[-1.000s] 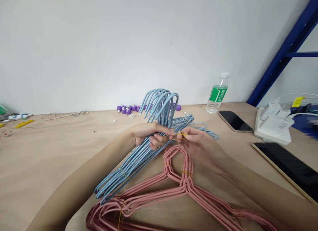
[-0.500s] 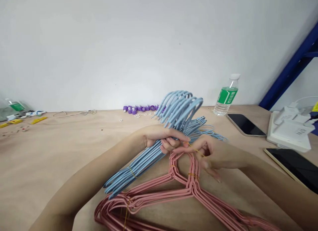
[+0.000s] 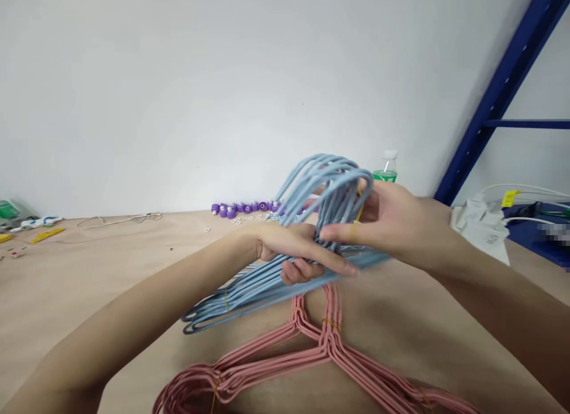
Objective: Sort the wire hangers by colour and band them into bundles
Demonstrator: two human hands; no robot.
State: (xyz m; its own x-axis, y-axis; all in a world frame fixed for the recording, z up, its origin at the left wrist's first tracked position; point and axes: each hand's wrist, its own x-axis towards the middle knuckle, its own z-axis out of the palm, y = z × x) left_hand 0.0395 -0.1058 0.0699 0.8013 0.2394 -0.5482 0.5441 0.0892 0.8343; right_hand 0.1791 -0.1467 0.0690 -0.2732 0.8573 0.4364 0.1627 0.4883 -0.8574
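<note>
My left hand (image 3: 298,253) is closed around a bundle of blue wire hangers (image 3: 253,286) just below their curved hooks, its index finger stretched out to the right. My right hand (image 3: 383,218) grips the right side of the hooks, thumb in front and fingers partly hidden behind the wires. A thin yellow rubber band (image 3: 358,207) shows between this hand and the hooks. Below lies a bundle of pink wire hangers (image 3: 307,348) on the table, bound with yellow bands at the neck and shoulders.
Purple caps (image 3: 244,207) and small white rings (image 3: 236,221) lie along the wall. A water bottle (image 3: 386,170) stands partly hidden behind my right hand. White chargers (image 3: 478,224) sit at right near a blue metal frame (image 3: 494,99). String (image 3: 120,219) and yellow pieces (image 3: 47,236) lie at left.
My right hand has moved up from beside the hangers' necks onto the hooks, bringing the yellow rubber band. The blue bundle has tilted flatter. The view has turned slightly right.
</note>
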